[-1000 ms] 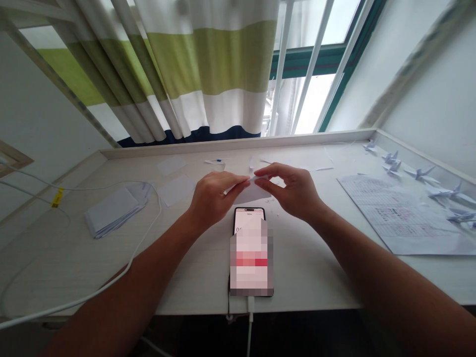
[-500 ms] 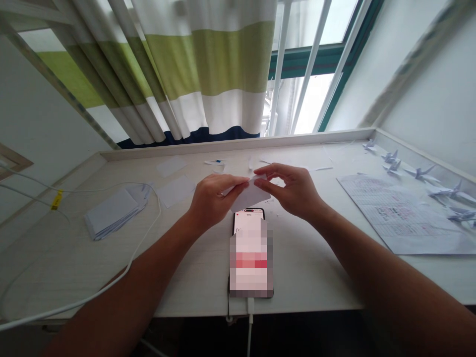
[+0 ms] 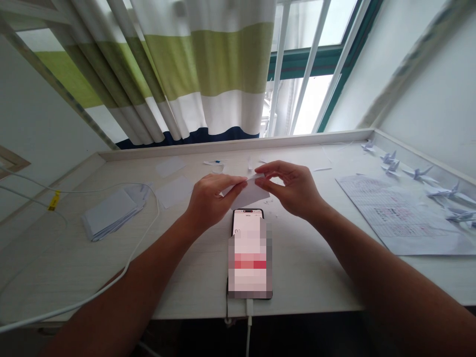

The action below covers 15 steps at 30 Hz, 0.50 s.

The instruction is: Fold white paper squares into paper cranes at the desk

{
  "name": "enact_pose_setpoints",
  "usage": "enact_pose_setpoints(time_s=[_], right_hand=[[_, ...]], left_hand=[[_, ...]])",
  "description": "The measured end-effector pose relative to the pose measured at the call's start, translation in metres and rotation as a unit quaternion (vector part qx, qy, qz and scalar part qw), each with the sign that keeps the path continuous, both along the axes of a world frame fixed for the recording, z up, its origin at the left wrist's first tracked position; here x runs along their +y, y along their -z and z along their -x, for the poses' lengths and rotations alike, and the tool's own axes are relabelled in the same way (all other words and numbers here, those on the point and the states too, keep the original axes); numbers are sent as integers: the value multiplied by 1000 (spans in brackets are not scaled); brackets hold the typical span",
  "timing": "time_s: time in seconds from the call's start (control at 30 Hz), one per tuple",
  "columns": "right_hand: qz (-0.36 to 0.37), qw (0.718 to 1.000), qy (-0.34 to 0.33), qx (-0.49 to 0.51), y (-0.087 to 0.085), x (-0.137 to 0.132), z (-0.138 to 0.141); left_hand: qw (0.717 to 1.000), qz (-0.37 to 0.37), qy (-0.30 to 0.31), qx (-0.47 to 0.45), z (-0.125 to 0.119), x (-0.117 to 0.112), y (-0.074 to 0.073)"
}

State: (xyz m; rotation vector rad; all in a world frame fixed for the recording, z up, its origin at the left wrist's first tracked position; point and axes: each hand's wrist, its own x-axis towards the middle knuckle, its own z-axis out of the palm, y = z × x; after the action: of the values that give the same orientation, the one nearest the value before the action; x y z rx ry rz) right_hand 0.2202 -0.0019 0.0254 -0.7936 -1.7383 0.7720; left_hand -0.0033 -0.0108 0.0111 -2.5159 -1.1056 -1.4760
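Observation:
Between my two hands is a small piece of white paper (image 3: pixel 253 193), held just above the desk beyond the phone. My left hand (image 3: pixel 211 198) pinches its upper left edge between thumb and forefinger. On the other side, my right hand (image 3: pixel 293 188) has thumb and fingers closed around the top right edge. The paper's lower part hangs toward the phone (image 3: pixel 249 253), whose screen is lit and partly blurred. My fingers hide some of the paper's upper edge, so I cannot tell how it is folded there.
Stacked paper sheets (image 3: pixel 111 210) lie at the left, with a white cable (image 3: pixel 148 225) looping past them over my left forearm. Loose sheets (image 3: pixel 174 192) rest behind. Several folded paper cranes (image 3: pixel 420 173) line the right side behind a written sheet (image 3: pixel 405 218). A charging cable (image 3: pixel 249 317) runs from the phone.
Both hands keep their grip on the paper with barely any finger movement. The whole view has shifted very slightly.

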Motion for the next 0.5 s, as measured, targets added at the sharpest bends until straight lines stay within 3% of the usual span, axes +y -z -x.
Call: enact_pose_setpoints(time_s=[0.23, 0.5], right_hand=[[30, 998, -3, 49, 0, 0, 2], [-71, 993, 74, -66, 1, -3, -2]], left_hand=[[1000, 7, -2, -8, 0, -1, -1], [1000, 14, -9, 12, 4, 1, -2]])
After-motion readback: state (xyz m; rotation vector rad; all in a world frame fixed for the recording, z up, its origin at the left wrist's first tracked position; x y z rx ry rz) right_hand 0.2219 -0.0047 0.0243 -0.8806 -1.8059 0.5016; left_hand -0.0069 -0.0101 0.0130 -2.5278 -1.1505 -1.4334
